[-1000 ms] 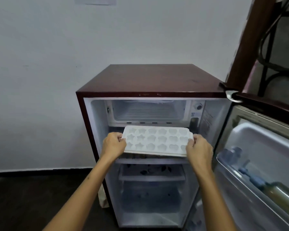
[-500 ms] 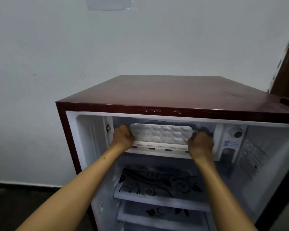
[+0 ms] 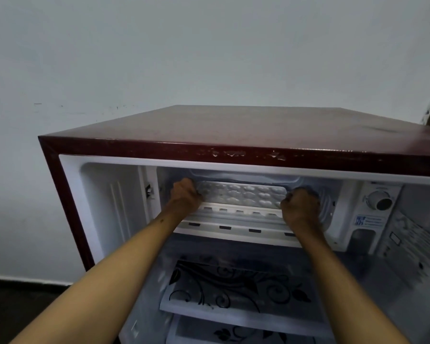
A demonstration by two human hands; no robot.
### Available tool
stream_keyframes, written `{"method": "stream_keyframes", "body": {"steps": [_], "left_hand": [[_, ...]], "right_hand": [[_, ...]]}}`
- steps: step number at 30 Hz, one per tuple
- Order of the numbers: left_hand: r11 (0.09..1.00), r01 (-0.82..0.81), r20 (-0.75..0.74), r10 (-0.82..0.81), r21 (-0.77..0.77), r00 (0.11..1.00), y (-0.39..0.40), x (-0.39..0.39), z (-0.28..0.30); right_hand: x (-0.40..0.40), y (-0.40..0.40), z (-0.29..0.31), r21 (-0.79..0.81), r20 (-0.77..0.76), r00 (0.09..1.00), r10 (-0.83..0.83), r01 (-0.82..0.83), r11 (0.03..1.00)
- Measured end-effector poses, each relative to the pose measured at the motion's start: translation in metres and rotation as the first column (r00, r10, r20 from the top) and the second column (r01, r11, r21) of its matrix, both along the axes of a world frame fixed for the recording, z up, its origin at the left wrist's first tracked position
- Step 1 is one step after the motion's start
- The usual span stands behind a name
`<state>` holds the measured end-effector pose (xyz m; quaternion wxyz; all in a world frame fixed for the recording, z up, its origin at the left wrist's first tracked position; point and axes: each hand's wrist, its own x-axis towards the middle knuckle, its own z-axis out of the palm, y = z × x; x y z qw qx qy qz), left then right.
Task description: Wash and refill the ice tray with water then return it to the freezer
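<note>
The white ice tray (image 3: 243, 193) with shaped cells sits inside the freezer compartment (image 3: 243, 176) at the top of a small dark red fridge (image 3: 233, 135). My left hand (image 3: 184, 194) grips the tray's left end and my right hand (image 3: 299, 204) grips its right end. Both hands reach into the compartment opening. Whether the tray rests on the compartment floor I cannot tell. The far edge of the tray is hidden under the fridge's top frame.
A thermostat dial (image 3: 380, 202) is mounted to the right of the freezer compartment. Below it, glass shelves (image 3: 233, 289) with black floral print span the fridge. A white wall (image 3: 159, 58) stands behind, and a dark floor (image 3: 15, 309) lies at the lower left.
Both hands raised the tray from in front of the shelves and pushed it into the freezer compartment. The view moved closer to the fridge, and the open door left the frame.
</note>
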<state>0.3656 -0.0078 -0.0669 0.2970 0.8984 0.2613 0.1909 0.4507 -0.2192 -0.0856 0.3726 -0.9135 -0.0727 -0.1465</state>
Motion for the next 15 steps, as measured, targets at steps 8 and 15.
{"method": "stream_keyframes", "body": {"steps": [8,15], "left_hand": [[0.993,-0.03,-0.028,0.033,0.113,0.999,-0.008,-0.011,0.004],[0.96,0.086,0.008,-0.091,0.266,0.996,-0.067,-0.078,0.019]], "right_hand": [[-0.005,0.001,0.004,-0.057,0.084,0.995,-0.048,0.053,0.997],[-0.077,-0.012,0.028,0.014,0.043,0.999,0.023,-0.024,1.0]]}}
